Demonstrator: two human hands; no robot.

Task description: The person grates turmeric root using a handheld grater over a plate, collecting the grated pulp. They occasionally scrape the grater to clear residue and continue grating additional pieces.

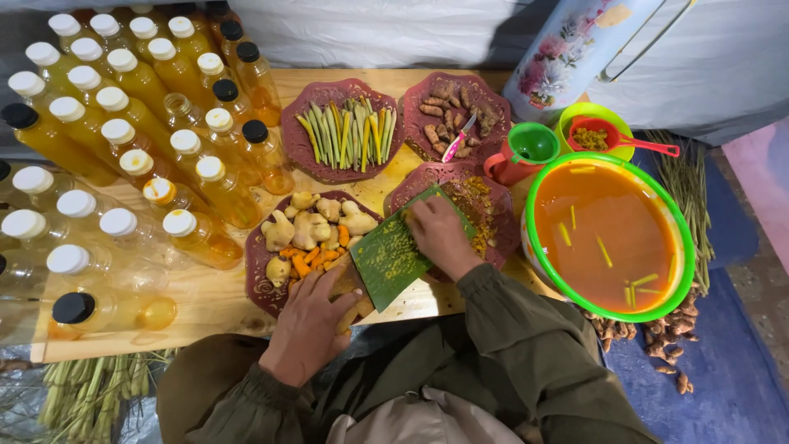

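My left hand (311,322) grips the lower edge of a green grater (393,255), which tilts up toward a maroon plate (505,238). On that plate lie yellow-brown gratings (475,205). My right hand (440,236) presses a small root against the grater's upper end; the root is mostly hidden under my fingers. Beside my left hand, another maroon plate (261,271) holds ginger pieces (311,226) and orange turmeric chunks (304,265).
Several bottles of yellow liquid (140,140) crowd the left of the wooden board. Behind are plates of lemongrass sticks (345,131) and roots with a knife (456,111). A green-rimmed basin of orange liquid (608,234), a red jug (522,152), a floral flask (575,49) stand right.
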